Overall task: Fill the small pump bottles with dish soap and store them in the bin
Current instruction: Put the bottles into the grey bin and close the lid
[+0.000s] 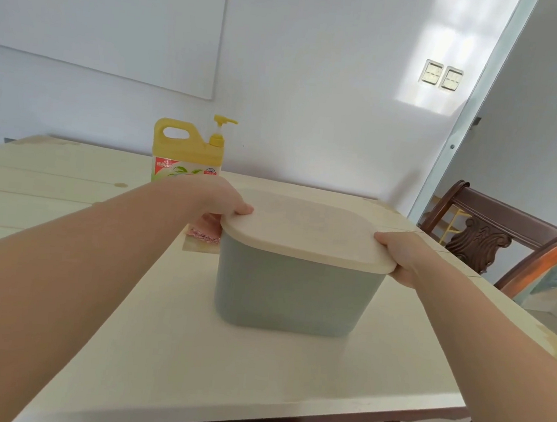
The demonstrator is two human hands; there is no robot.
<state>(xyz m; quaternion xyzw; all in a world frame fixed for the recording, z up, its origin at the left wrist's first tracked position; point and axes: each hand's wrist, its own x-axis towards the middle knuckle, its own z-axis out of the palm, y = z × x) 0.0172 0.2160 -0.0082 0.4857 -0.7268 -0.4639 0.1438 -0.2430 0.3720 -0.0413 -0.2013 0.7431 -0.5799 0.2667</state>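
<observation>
A grey-green bin (293, 294) stands in the middle of the table, covered by a cream lid (306, 228). My left hand (217, 198) grips the lid's left edge, thumb on top. My right hand (402, 256) grips the lid's right corner. A big yellow dish soap jug (187, 152) with a pump head stands behind my left hand. No small pump bottles are visible; the bin's inside is hidden by the lid.
The cream table (188, 355) ends close to me at its front edge. Something pink (205, 234) lies on the table behind the bin, partly hidden. A dark carved wooden chair (485, 237) stands at the table's right side.
</observation>
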